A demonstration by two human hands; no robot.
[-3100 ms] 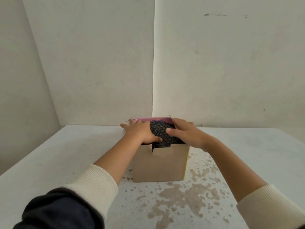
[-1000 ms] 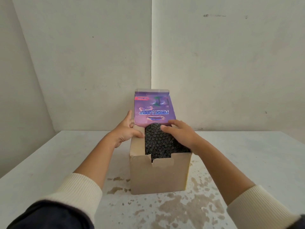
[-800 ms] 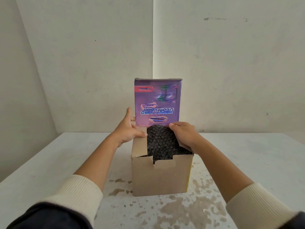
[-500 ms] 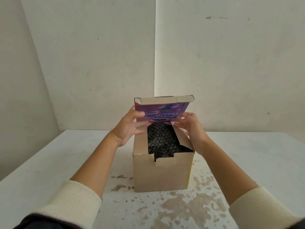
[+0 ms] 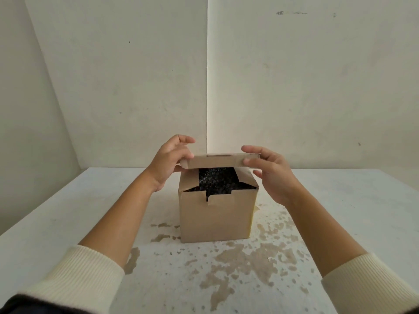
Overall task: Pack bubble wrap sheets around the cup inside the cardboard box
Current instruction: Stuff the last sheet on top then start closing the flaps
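Both hands are up on the box lid (image 5: pixel 216 161) here. The left hand (image 5: pixel 169 163) pinches the lid's left end, thumb on the front flap and fingers curled over the top. The right hand (image 5: pixel 271 172) grips the right end the same way. Between and just below the hands, the cardboard box (image 5: pixel 216 215) sits on the stained white bench (image 5: pixel 340 211), top partly open, stuffed with black bubble wrap (image 5: pixel 217 182). Can't see the cup at all, it's hidden under the wrap.
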